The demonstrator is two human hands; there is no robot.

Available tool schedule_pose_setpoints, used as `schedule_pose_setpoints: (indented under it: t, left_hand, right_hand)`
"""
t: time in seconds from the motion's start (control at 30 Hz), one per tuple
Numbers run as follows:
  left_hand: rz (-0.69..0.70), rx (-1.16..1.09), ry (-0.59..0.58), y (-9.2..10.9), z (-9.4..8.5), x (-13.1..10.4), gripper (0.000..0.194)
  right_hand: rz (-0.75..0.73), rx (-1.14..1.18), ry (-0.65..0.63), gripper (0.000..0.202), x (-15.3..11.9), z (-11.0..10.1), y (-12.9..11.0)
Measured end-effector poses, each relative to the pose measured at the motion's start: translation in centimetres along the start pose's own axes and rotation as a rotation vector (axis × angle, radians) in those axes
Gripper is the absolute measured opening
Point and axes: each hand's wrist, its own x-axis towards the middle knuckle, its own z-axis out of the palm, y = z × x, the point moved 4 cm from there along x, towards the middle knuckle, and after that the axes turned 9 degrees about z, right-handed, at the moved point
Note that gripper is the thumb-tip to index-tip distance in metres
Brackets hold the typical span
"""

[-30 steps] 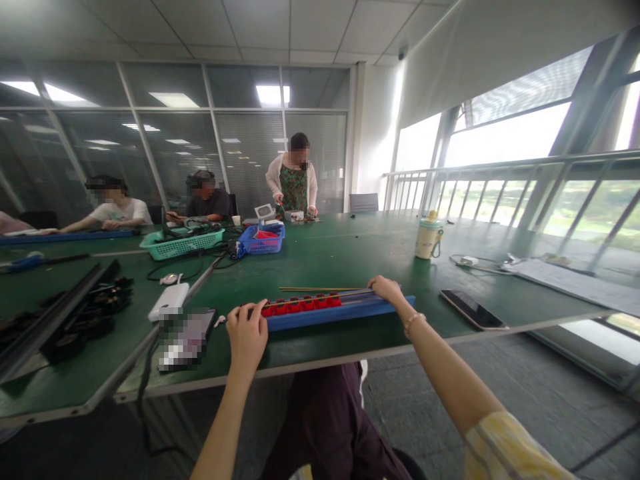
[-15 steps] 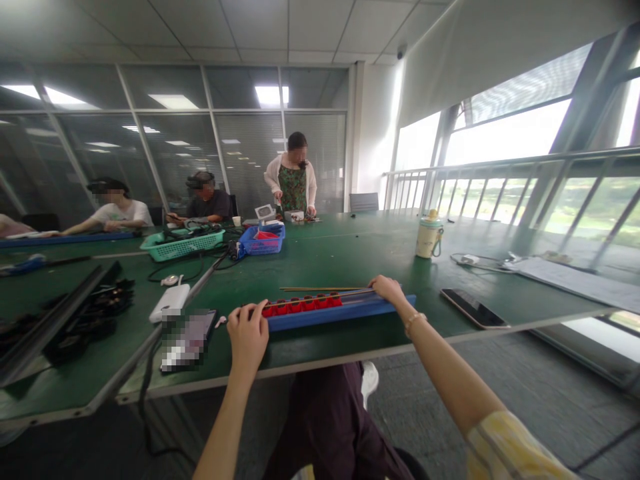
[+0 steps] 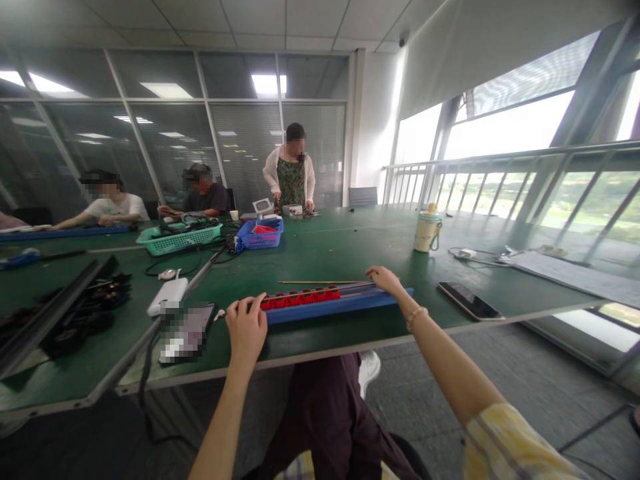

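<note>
A long blue channel (image 3: 330, 307) lies near the table's front edge, with a row of several red pieces (image 3: 301, 298) in its left and middle part. My left hand (image 3: 247, 321) is wrapped round the channel's left end, fingers curled over the top. At the right part of the channel, my right hand (image 3: 384, 279) has its fingers pressed together on a thin rod that runs along the top of the red pieces. Another thin rod (image 3: 320, 282) lies on the table just behind the channel.
Phones lie left (image 3: 187, 332) and right (image 3: 470, 300) of the channel. A white box (image 3: 169, 296), green basket (image 3: 180, 241), blue basket (image 3: 261, 235) and bottle (image 3: 427, 231) stand farther back. Several people are across the table; black parts (image 3: 83, 313) lie left.
The view has tilted down slightly. My right hand has shifted a little relative to the channel, and the rods behind and over it sit closer to one line; both hands stay on it.
</note>
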Motion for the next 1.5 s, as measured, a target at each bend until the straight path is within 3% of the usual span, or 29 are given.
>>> schedule_pose_setpoints:
  t: [0.1, 0.23, 0.4, 0.5, 0.8, 1.17, 1.5]
  left_hand:
    - [0.001, 0.005, 0.001, -0.1, 0.1, -0.1, 0.038]
    - [0.0, 0.007, 0.007, -0.2, 0.0, -0.1, 0.039]
    - [-0.001, -0.001, 0.0, -0.2, -0.1, -0.1, 0.038]
    - [-0.005, -0.006, -0.008, -0.1, -0.1, -0.1, 0.039]
    - [-0.019, -0.016, -0.017, 0.0, -0.2, -0.1, 0.039]
    - [-0.011, -0.012, -0.007, 0.0, -0.2, -0.2, 0.04]
    - [-0.021, -0.022, -0.018, 0.0, -0.1, -0.2, 0.039]
  right_hand:
    - [-0.123, 0.252, -0.07, 0.031, -0.3, -0.4, -0.5]
    - [-0.222, 0.47, -0.223, 0.048, -1.4, -1.2, -1.2]
    - [-0.316, 0.491, -0.438, 0.05, -2.7, -1.4, -1.9]
    - [-0.351, 0.476, -0.491, 0.049, -3.0, -1.4, -2.1]
    - [-0.356, 0.515, -0.514, 0.048, -3.2, -1.7, -2.3]
    - [-0.223, 0.495, -0.37, 0.062, -3.3, -2.0, -2.1]
    - [-0.238, 0.582, -0.24, 0.056, -1.8, -0.9, -1.0]
